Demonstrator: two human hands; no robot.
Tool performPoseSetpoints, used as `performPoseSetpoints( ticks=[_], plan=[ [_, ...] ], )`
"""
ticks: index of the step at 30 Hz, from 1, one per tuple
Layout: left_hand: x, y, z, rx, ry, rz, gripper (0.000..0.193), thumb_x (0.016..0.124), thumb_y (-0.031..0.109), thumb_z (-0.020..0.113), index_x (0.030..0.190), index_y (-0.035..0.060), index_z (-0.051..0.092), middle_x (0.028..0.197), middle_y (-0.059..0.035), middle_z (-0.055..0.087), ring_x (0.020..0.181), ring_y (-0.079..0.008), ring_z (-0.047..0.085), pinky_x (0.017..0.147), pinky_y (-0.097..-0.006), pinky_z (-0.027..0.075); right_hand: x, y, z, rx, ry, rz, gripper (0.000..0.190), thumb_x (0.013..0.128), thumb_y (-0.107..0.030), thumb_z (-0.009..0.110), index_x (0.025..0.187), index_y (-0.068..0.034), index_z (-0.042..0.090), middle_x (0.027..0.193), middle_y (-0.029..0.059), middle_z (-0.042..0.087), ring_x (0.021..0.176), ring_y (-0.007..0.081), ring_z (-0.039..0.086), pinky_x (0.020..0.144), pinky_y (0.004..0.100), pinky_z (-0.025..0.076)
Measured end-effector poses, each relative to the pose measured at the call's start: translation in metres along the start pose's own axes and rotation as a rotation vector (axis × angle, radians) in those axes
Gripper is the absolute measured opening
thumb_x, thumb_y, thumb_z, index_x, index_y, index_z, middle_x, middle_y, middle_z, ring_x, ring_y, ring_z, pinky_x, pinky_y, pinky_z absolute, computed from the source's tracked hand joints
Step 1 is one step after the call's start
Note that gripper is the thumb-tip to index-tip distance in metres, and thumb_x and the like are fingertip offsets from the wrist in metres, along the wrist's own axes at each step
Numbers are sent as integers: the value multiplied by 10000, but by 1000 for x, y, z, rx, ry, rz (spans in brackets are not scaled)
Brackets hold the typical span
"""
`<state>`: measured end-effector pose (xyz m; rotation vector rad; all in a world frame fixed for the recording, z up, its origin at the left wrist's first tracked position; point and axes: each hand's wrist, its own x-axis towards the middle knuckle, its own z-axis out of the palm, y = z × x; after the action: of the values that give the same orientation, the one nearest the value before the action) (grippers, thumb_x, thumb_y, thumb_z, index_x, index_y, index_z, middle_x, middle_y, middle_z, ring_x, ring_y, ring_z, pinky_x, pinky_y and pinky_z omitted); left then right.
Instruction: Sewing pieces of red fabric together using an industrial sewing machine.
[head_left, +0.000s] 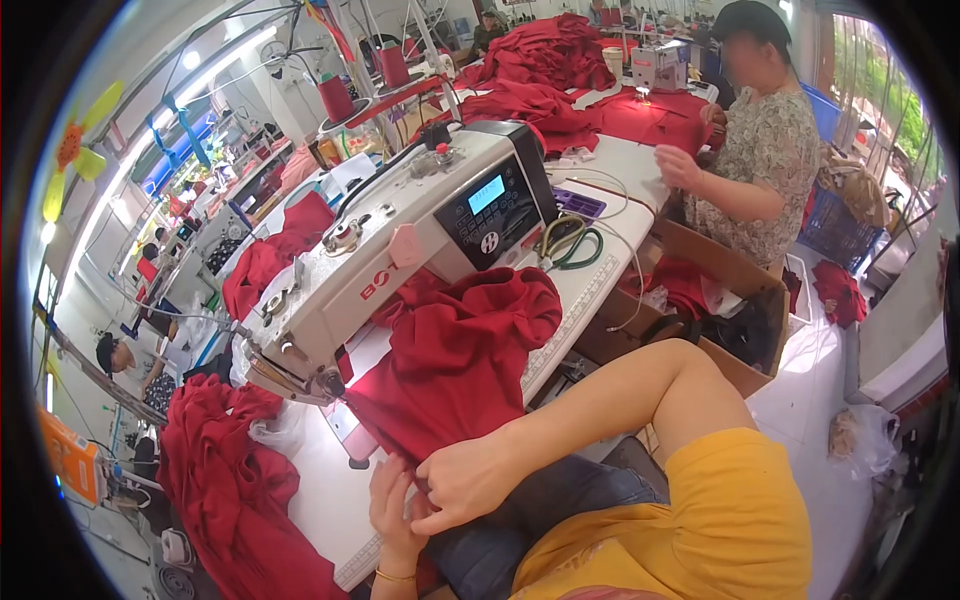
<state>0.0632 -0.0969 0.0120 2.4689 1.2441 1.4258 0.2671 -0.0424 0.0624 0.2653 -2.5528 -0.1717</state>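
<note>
A white industrial sewing machine (405, 262) stands on the table before me, its lamp lit over the needle area. Red fabric (457, 360) runs from under the needle end to the right and down towards my lap. My right hand (469, 480) reaches across, its fingers closed on the near edge of this fabric. Close against it on the left is my left hand (394, 499), fingers bent at the same edge; a thin bracelet circles that wrist. Whether the left fingertips pinch cloth is hidden.
Red fabric (225, 480) hangs over the table's left side. Scissors with green handles (581, 251) lie by the machine's right end. An open cardboard box (772, 322) stands at the right. Beyond it, a co-worker (757, 142) handles red cloth at another machine.
</note>
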Motion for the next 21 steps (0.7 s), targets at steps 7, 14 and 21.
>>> performPoseSetpoints(
  ticks=[7, 14, 21],
  plan=[
    [36, -3, -15, 63, -336, 158, 291, 712, 166, 701, 912, -14, 592, 934, -171, 596, 902, -368, 594, 958, -468, 446, 4, 10, 14, 25, 40, -6, 150, 821, -180, 544, 863, -56, 471, 502, 67, 502, 453, 279, 510, 527, 398, 396],
    [59, -19, -26, 46, -514, 153, 299, 672, 99, 670, 935, -11, 577, 895, -165, 555, 880, -375, 556, 753, -415, 461, 13, 33, 23, -30, -41, 92, 182, 813, -183, 551, 915, -54, 473, 553, 67, 544, 493, 279, 546, 609, 385, 422],
    [64, -31, -38, 35, -302, 15, 526, 596, 48, 712, 1102, -7, 579, 1155, -186, 572, 1082, -383, 561, 915, -435, 469, 29, 20, -31, 82, 129, 143, 183, 800, -183, 572, 879, -55, 468, 629, 53, 511, 571, 248, 557, 621, 350, 417]
  ],
)
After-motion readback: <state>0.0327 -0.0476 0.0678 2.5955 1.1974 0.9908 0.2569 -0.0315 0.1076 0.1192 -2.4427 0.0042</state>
